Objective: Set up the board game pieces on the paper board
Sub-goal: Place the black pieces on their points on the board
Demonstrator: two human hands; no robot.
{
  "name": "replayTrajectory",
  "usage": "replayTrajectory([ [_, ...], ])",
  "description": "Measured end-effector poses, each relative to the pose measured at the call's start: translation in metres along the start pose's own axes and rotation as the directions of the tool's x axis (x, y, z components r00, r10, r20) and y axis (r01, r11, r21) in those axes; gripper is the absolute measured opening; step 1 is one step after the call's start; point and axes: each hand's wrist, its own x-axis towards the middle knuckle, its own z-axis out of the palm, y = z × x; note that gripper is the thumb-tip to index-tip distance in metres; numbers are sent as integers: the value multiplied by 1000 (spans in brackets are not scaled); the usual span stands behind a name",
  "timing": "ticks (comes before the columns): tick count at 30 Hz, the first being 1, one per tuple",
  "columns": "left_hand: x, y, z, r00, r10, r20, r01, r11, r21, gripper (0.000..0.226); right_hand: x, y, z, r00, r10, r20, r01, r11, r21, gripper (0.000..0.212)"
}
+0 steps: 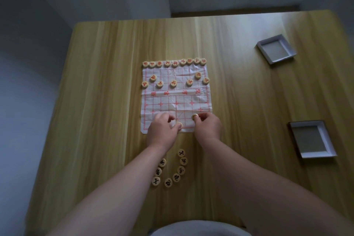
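I'm pinching one piece in my right hand and a second piece in my left hand, seating both on the paper board near rows, far-side red pieces looking done, next probably fetching the loose black pieces lying between my forearms.

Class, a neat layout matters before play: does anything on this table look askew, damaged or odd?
The paper board is creased and does not lie flat; its edges are wavy. One red piece overhangs its left edge, another its right. Nothing looks spilled or broken.
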Motion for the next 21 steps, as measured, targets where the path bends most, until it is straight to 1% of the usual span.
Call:
replayTrajectory([
  [2,-2,2,-7,994,-94,-52,89,992,-91,13,5,-14,7,998,-31,63,33,999,-29,13],
  [3,0,1,-10,981,-183,-57,171,970,-175,11,8,-22,12,994,-45,103,50,998,-45,14],
  [4,2,0,-13,957,-287,-45,265,925,-274,11,11,-30,17,988,-59,146,68,996,-61,13],
  [6,9,-4,-21,888,-460,14,416,788,-454,15,17,-46,26,976,-82,202,100,992,-77,12],
  [7,13,-8,-25,861,-507,34,452,732,-510,17,21,-53,31,974,-88,209,107,991,-82,11],
  [8,16,-10,-31,847,-529,54,470,697,-541,17,25,-58,35,975,-86,204,106,990,-90,9],
  [10,19,-13,-41,844,-530,86,480,673,-563,14,30,-65,39,978,-72,197,96,988,-117,3],
  [14,29,-15,-51,862,-502,72,436,660,-612,11,34,-67,36,975,-87,205,123,978,-167,10],
  [16,36,-14,-51,887,-460,46,397,708,-584,12,36,-67,31,976,-119,182,147,978,-145,11],
  [17,40,-13,-50,901,-432,30,376,746,-550,13,37,-67,27,980,-118,160,136,986,-102,8],
  [19,49,-9,-49,932,-363,-10,320,834,-450,16,44,-67,18,990,-76,117,74,997,19,5],
  [21,58,-5,-46,956,-290,-50,262,915,-307,18,50,-68,8,996,-14,93,4,994,110,11],
])
